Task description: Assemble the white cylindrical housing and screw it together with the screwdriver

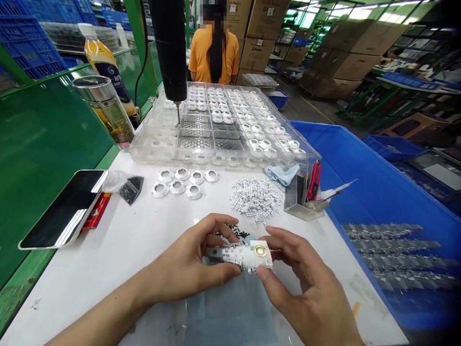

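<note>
My left hand [194,262] and my right hand [306,288] both grip a small white block-shaped part [245,255] with a brass ring on top, held just above the white table [118,245]. The left fingers pinch its grey left end. The right thumb and fingers hold its right end. Small black screws [236,232] lie just behind the part. A heap of small white plastic pieces [255,197] sits further back. Several round silver-white rings [182,181] lie in a cluster to the left of that heap.
A clear tray [223,127] of ring parts stands at the back, with a hanging electric screwdriver [171,53] above it. A phone [65,209] lies at left, bottles [106,110] behind it. A blue bin [389,211] is at right. A person in orange [214,48] stands beyond.
</note>
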